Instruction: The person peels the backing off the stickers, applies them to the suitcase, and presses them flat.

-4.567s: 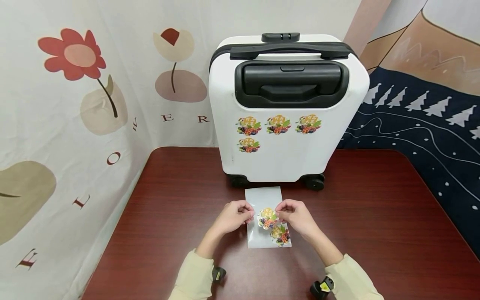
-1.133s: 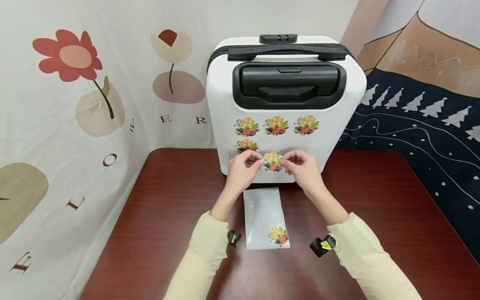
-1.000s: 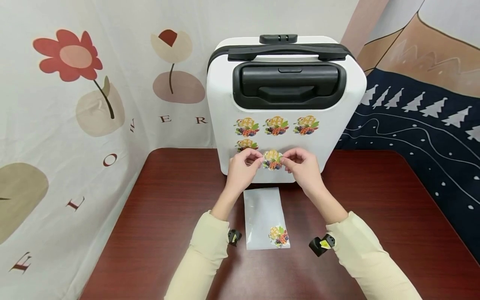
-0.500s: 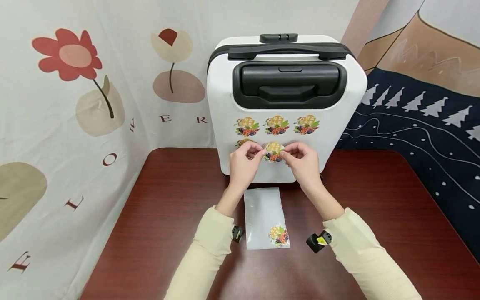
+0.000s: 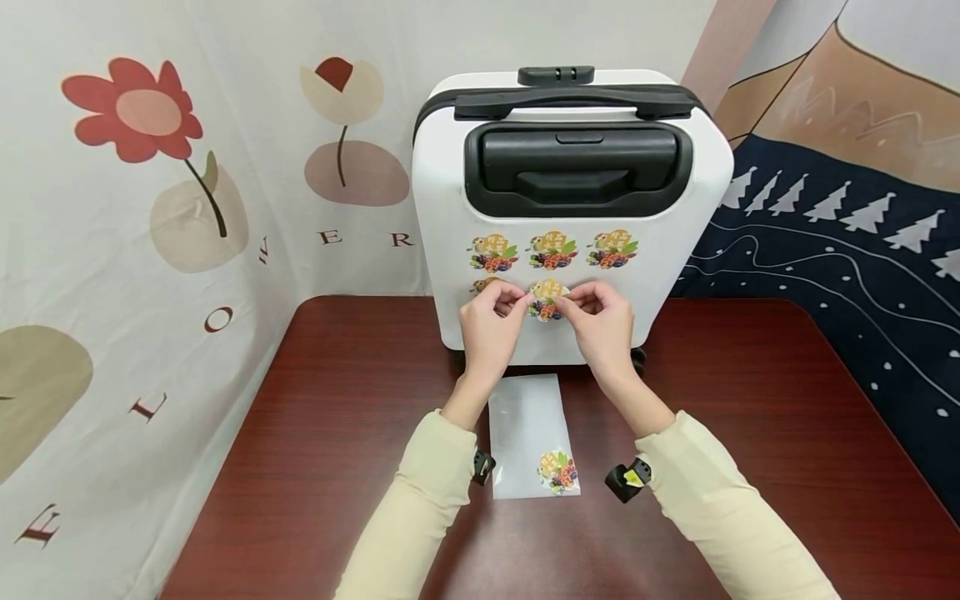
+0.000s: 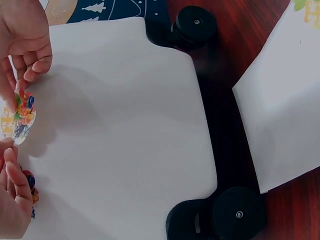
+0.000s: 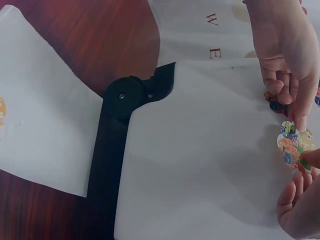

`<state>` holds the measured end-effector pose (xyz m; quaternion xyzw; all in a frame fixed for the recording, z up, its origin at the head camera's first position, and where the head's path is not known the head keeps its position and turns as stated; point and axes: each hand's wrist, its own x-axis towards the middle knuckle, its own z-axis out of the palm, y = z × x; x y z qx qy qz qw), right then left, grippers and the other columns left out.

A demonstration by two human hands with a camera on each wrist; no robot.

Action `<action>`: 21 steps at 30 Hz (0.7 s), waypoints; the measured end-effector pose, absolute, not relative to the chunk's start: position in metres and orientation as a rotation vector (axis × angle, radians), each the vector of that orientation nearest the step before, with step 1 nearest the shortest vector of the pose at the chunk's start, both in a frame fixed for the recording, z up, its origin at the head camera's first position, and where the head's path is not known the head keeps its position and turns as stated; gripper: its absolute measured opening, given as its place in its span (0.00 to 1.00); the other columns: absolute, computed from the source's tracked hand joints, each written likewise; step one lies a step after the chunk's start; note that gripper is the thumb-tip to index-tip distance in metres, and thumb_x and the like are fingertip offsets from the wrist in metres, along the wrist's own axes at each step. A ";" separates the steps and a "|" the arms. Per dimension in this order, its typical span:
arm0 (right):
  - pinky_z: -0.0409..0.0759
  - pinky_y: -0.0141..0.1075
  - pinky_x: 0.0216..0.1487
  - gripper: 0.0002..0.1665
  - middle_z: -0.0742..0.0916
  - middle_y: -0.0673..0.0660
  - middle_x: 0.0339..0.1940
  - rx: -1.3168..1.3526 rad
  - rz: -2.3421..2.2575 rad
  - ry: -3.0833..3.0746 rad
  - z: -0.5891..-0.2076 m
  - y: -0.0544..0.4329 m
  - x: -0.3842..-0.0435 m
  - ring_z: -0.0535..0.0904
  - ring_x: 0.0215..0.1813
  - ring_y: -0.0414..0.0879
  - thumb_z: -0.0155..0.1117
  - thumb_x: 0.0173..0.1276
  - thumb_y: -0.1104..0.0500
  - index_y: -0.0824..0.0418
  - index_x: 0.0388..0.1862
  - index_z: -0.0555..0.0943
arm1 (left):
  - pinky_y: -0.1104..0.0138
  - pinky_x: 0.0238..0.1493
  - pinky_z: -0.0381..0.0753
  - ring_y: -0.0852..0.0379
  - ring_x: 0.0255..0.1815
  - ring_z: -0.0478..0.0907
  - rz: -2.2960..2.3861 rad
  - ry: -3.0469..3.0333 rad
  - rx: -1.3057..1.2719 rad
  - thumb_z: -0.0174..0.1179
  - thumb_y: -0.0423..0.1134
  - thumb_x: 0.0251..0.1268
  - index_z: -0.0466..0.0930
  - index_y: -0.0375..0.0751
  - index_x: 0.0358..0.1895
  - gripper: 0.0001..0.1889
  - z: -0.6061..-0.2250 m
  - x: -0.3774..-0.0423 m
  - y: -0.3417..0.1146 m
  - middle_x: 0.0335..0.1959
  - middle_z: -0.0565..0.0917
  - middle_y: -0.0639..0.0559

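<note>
A fruit-printed sticker (image 5: pixel 547 301) is held before the lower front of a white suitcase (image 5: pixel 675 250). My left hand (image 5: pixel 489 325) pinches its left edge between thumb and forefinger. At its right edge my right hand (image 5: pixel 602 327) pinches it with thumb and finger. Both wrist views show the sticker (image 6: pixel 19 116) close to the white shell; whether it touches cannot be told. Above it, a row of three like stickers (image 5: pixel 552 251) lies on the suitcase, and another sticker (image 5: pixel 486 285) is partly hidden behind my left hand.
A white backing sheet (image 5: pixel 525 425) bearing one more sticker (image 5: pixel 558 472) lies on the red-brown table (image 5: pixel 337 433) in front of the suitcase. Black suitcase wheels (image 6: pixel 239 212) stand at its base. Printed cloths hang behind and at the sides.
The sticker in both hands left the backing sheet and rose to the suitcase. Over the last second it moved slightly up, under the middle sticker of the row.
</note>
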<state>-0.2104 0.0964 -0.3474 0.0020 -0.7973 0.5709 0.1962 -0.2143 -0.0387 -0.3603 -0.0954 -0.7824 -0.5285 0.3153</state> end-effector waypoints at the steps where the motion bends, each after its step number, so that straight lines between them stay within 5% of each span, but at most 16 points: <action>1: 0.68 0.27 0.25 0.10 0.78 0.54 0.23 0.003 1.585 -2.234 -0.348 0.096 -0.211 0.71 0.24 0.41 0.70 0.54 0.62 0.66 0.28 0.78 | 0.70 0.25 0.75 0.57 0.21 0.75 -1.390 -2.056 -0.248 0.66 0.34 0.53 0.80 0.35 0.26 0.06 -0.360 -0.214 -0.039 0.21 0.81 0.48; 21: 0.67 0.30 0.25 0.09 0.80 0.58 0.21 0.004 1.441 -2.168 -0.346 0.085 -0.212 0.72 0.23 0.46 0.68 0.55 0.61 0.66 0.24 0.78 | 0.70 0.24 0.74 0.58 0.19 0.75 -1.327 -1.988 -0.200 0.67 0.35 0.52 0.79 0.35 0.25 0.08 -0.364 -0.216 -0.034 0.21 0.81 0.48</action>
